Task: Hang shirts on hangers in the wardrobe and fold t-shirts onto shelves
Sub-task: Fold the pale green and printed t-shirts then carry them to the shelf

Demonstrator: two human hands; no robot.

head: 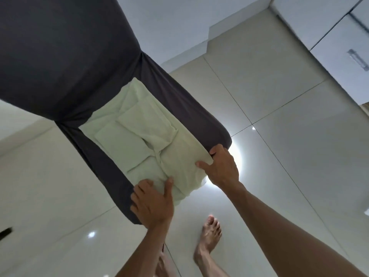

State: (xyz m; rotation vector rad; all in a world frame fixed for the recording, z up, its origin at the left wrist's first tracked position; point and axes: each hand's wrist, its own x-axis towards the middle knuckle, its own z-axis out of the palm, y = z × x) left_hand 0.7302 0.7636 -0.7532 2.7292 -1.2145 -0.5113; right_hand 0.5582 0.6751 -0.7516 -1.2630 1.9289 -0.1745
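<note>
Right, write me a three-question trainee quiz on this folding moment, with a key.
1. True or false: the pale folded t-shirt lies on the chair seat covered in dark fabric.
2. Which hands touch the t-shirt? A) left only B) right only C) both
3. Fill in: the floor under the chair is made of glossy ____.

Key:
1. True.
2. C: the left hand grips the near edge and the right hand pinches the near right corner.
3. Tiles.
</note>
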